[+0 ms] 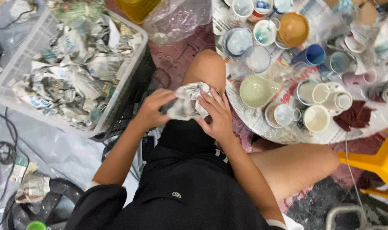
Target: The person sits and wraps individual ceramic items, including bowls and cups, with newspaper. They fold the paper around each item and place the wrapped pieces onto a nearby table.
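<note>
A seated person holds a newspaper-wrapped bundle point(187, 101) over the lap, just above a bare knee. The left hand point(153, 110) grips its left side with fingers curled around the paper; the right hand point(217, 115) presses against its right side, fingers point(211, 100) spread over the wrapping. To the left sits a white plastic basket point(15, 70) filled with crumpled newspaper point(74, 72). To the right, a newspaper-covered tabletop point(262, 123) carries many cups and mugs (a pale green bowl point(256, 90) lies nearest the hands). A yellow stool point(379, 162) stands at the far right.
</note>
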